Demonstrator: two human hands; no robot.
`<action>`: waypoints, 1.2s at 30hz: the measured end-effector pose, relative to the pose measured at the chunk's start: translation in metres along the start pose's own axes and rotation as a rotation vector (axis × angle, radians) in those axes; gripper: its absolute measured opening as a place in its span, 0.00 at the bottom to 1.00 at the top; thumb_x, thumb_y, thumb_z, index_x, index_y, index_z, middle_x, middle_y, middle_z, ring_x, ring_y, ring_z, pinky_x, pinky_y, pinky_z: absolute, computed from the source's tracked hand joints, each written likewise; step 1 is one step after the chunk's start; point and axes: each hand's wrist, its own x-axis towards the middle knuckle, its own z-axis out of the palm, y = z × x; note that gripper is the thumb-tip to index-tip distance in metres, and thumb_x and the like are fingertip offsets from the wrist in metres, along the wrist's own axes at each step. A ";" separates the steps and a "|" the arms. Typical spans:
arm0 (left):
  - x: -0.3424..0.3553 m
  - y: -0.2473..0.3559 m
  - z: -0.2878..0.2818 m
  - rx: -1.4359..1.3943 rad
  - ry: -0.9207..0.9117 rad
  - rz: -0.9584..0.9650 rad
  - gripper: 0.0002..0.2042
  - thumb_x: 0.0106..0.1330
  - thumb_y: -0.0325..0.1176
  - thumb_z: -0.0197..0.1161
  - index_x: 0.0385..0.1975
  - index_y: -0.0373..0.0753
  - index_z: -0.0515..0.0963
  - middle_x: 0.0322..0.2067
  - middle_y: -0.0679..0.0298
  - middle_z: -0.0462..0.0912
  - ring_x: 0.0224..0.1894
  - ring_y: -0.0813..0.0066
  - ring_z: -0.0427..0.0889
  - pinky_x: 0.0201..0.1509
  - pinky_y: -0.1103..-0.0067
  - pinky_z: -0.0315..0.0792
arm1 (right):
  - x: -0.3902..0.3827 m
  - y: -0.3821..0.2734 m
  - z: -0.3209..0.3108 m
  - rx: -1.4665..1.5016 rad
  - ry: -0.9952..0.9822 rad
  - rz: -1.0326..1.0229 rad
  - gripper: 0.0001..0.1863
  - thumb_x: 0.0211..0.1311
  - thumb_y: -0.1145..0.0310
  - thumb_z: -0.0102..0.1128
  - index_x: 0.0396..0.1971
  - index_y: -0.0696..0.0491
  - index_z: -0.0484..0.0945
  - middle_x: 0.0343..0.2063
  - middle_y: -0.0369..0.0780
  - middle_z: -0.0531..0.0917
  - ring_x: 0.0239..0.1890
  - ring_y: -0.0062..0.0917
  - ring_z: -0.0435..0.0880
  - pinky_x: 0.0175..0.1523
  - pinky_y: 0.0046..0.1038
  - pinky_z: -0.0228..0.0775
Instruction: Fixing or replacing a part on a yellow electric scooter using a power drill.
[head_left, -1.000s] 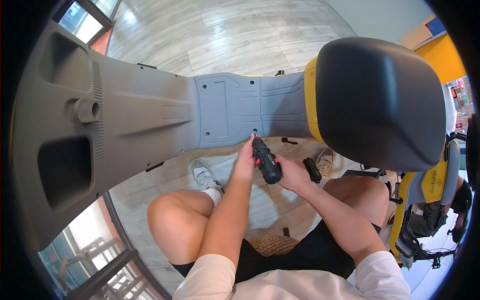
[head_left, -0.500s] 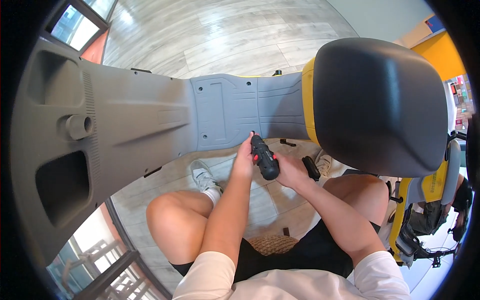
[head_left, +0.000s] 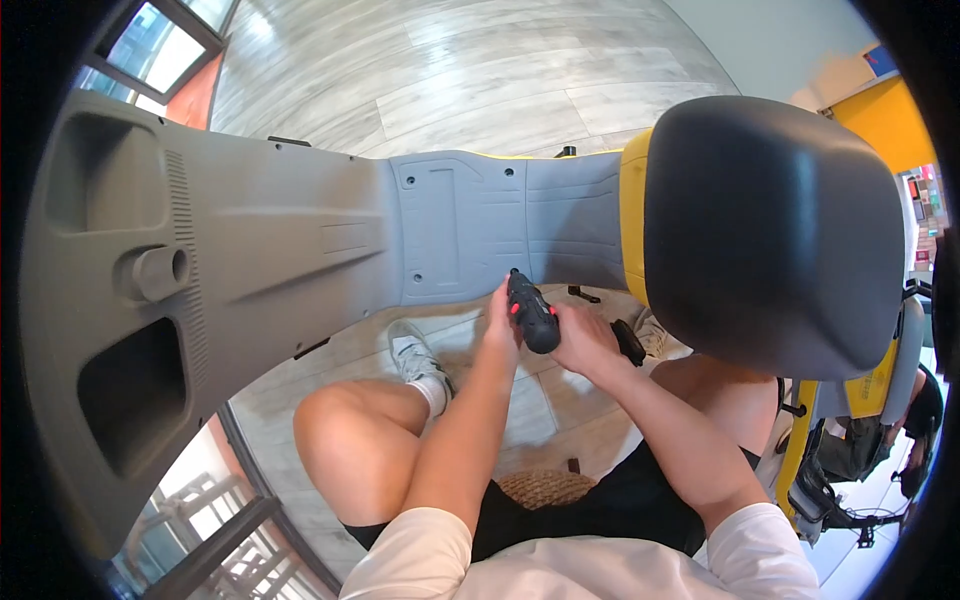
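Note:
A black cordless drill driver [head_left: 537, 322] with red details is held at the near edge of a grey scooter footboard [head_left: 465, 235], its nose pointing at the near right corner. My right hand [head_left: 580, 338] is closed around its handle, and the dark battery base [head_left: 628, 343] sticks out beyond that hand. My left hand [head_left: 501, 315] is closed along the left side of the drill's front end, fingertips close to the tip. Whether a screw sits under the tip cannot be made out. Dark screw recesses show at the footboard's other corners.
A black padded seat [head_left: 775, 235] on a yellow base rises at the right. The grey front panel [head_left: 290, 225] with pockets and a round socket [head_left: 160, 272] stretches left. My knees flank the work. At the far right, a person [head_left: 865, 450] is beside another yellow-framed vehicle.
The whole view has shifted slightly, so the scooter appears a little lower and to the right. The drill's rear end has tipped slightly toward the footboard. Both hands keep their hold.

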 end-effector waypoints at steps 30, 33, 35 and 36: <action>-0.012 -0.007 0.003 -0.261 -0.214 0.094 0.21 0.70 0.51 0.51 0.39 0.35 0.75 0.27 0.60 0.81 0.23 0.71 0.80 0.27 0.76 0.79 | 0.000 -0.007 0.001 0.007 -0.066 0.052 0.18 0.51 0.66 0.63 0.42 0.58 0.77 0.37 0.53 0.83 0.42 0.48 0.82 0.47 0.44 0.73; -0.007 -0.008 0.001 -0.235 -0.186 0.075 0.22 0.70 0.51 0.51 0.40 0.34 0.76 0.27 0.60 0.82 0.22 0.71 0.80 0.26 0.75 0.79 | 0.003 -0.002 0.006 0.020 -0.038 0.013 0.18 0.51 0.66 0.64 0.41 0.58 0.77 0.37 0.54 0.83 0.42 0.48 0.82 0.47 0.44 0.73; -0.008 -0.010 0.003 -0.236 -0.152 0.064 0.23 0.70 0.52 0.51 0.41 0.34 0.76 0.27 0.59 0.82 0.21 0.71 0.80 0.25 0.75 0.78 | 0.000 -0.005 0.003 0.027 -0.033 0.012 0.17 0.51 0.66 0.64 0.40 0.58 0.77 0.36 0.55 0.82 0.42 0.49 0.82 0.47 0.45 0.73; -0.011 -0.011 0.004 -0.219 -0.150 0.087 0.23 0.69 0.52 0.52 0.40 0.34 0.77 0.27 0.59 0.82 0.21 0.70 0.80 0.25 0.75 0.78 | -0.001 -0.006 0.002 0.036 -0.025 0.012 0.17 0.51 0.67 0.64 0.40 0.59 0.77 0.36 0.55 0.82 0.42 0.49 0.82 0.47 0.45 0.73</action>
